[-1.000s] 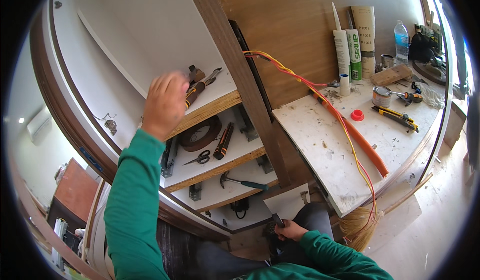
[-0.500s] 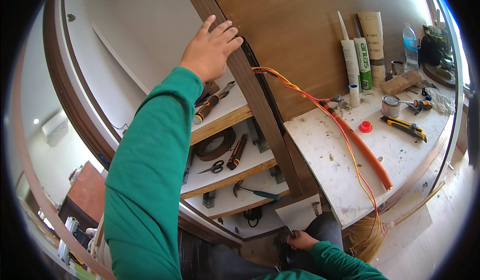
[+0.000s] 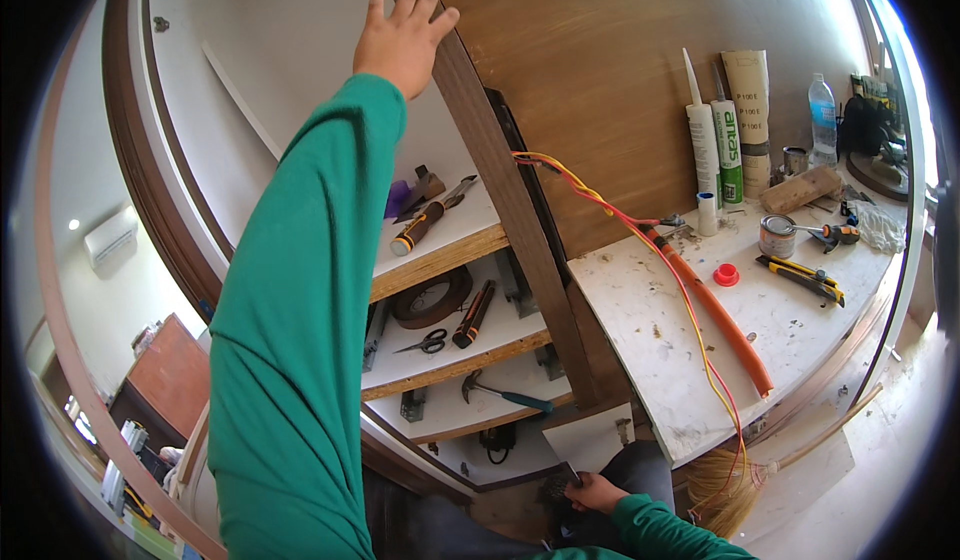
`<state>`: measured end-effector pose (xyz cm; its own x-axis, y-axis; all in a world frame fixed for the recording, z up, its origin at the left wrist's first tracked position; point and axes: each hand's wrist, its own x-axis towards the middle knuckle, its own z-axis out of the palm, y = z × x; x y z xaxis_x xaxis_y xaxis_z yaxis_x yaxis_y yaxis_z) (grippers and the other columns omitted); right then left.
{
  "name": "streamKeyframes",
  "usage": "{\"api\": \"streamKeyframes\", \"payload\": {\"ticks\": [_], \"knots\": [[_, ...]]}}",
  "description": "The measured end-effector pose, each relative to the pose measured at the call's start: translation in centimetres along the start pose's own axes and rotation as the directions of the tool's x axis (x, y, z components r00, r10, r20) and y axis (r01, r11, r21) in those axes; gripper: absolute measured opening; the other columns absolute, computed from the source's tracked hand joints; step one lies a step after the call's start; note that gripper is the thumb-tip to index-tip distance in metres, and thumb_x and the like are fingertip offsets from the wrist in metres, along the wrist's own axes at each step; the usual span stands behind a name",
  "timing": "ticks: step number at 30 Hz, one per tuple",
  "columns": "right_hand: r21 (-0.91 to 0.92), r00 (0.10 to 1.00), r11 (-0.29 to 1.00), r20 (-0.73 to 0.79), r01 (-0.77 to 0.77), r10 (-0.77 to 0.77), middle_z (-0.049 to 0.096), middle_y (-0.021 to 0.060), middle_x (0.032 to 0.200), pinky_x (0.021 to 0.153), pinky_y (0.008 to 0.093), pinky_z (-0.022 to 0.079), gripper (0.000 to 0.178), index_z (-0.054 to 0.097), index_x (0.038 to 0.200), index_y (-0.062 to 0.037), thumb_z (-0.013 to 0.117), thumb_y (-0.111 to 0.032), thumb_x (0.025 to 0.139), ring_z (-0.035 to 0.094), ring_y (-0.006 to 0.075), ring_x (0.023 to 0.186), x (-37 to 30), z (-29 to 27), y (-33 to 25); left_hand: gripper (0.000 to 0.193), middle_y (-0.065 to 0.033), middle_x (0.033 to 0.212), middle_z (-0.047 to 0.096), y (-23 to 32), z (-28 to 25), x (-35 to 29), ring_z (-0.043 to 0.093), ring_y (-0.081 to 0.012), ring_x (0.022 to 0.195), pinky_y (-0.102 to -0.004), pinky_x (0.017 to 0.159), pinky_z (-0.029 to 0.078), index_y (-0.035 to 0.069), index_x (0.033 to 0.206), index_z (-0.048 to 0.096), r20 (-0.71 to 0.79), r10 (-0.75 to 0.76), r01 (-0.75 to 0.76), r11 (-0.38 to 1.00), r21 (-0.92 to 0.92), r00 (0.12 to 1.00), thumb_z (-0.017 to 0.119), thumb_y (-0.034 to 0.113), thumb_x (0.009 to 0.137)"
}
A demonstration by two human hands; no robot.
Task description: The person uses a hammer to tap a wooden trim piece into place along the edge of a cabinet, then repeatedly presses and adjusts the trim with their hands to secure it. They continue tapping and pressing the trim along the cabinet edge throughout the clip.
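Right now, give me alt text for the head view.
Left hand reaches up against a brown upright beside tool shelves; right hand holds a small dark object low down. Orange tube and sealant tubes sit on the white counter.

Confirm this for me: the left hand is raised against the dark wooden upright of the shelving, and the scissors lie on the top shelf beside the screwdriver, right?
Not quite. In the head view the left hand is raised against the dark wooden upright, but the scissors lie on the second shelf down, next to a roll of tape. The top shelf holds the screwdriver, not the scissors.
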<state>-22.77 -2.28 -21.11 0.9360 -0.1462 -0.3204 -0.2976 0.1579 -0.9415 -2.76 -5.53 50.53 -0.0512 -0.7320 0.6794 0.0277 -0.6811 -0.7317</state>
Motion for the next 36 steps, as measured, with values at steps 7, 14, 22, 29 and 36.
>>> {"api": "streamKeyframes", "payload": {"ticks": [7, 14, 22, 29, 36], "knots": [[-0.011, 0.998, 0.998, 0.034, -0.06, 0.061, 0.065, 0.0069, 0.084, 0.064, 0.0299, 0.056, 0.031, 0.06, 0.112, 0.0003, 0.068, -0.026, 0.099, 0.066, 0.0153, 0.071, -0.2, -0.5, -0.1, 0.098, 0.0015, 0.175, 0.014, -0.5, 1.5, 0.0, 0.018, -0.0204, 0.16, -0.0505, 0.128, 0.022, 0.031, 0.168, 0.01, 0.06, -0.072, 0.076, 0.996, -0.056, 0.996, 0.059, 0.0, 0.089], [-0.004, 1.0, 1.0, 0.018, -0.015, 0.015, 0.066, 0.0077, 0.083, 0.064, 0.0301, 0.057, 0.031, 0.061, 0.114, 0.0008, 0.07, -0.024, 0.097, 0.067, 0.0164, 0.07, 0.7, -0.2, 0.4, 0.096, 0.0004, 0.176, 0.011, 1.2, 3.0, -2.9, 0.017, -0.02, 0.16, -0.0482, 0.13, 0.019, 0.019, 0.169, 0.006, -0.041, 0.038, -0.043, 0.99, -0.133, 0.998, 0.057, 0.004, 0.089], [0.037, 0.999, 0.999, 0.044, -0.008, 0.006, 0.066, 0.0074, 0.076, 0.064, 0.0332, 0.055, 0.026, 0.064, 0.098, 0.0006, 0.068, -0.025, 0.096, 0.067, 0.0174, 0.07, 0.4, -0.3, 0.0, 0.093, -0.0078, 0.175, 0.012, 4.3, 2.2, -6.6, 0.016, -0.0233, 0.161, -0.0492, 0.13, 0.013, 0.008, 0.168, 0.009, -0.009, 0.125, -0.124, 0.974, -0.189, 0.992, 0.057, 0.01, 0.089], [0.016, 0.998, 1.0, 0.055, -0.015, 0.014, 0.068, 0.0104, 0.082, 0.063, 0.0306, 0.059, 0.023, 0.066, 0.101, 0.0026, 0.07, -0.019, 0.096, 0.069, 0.0189, 0.069, 0.7, -0.6, -0.2, 0.094, -0.0048, 0.175, 0.014, 3.9, 1.8, -6.8, 0.016, -0.0211, 0.161, -0.0515, 0.13, 0.012, 0.011, 0.168, 0.012, -0.041, 0.186, -0.19, 0.967, -0.168, 0.982, 0.061, 0.02, 0.089], [0.067, 0.997, 0.996, 0.052, -0.055, 0.052, 0.067, 0.0094, 0.078, 0.062, 0.0305, 0.058, 0.026, 0.066, 0.106, 0.0017, 0.069, -0.022, 0.096, 0.068, 0.0189, 0.068, 1.4, -0.7, 1.0, 0.077, -0.0012, 0.175, 0.016, 4.0, 0.7, -6.8, 0.016, -0.0177, 0.16, -0.0521, 0.131, 0.009, 0.014, 0.167, 0.017, 0.007, 0.209, -0.2, 0.947, -0.252, 0.978, 0.047, 0.015, 0.097]]}}
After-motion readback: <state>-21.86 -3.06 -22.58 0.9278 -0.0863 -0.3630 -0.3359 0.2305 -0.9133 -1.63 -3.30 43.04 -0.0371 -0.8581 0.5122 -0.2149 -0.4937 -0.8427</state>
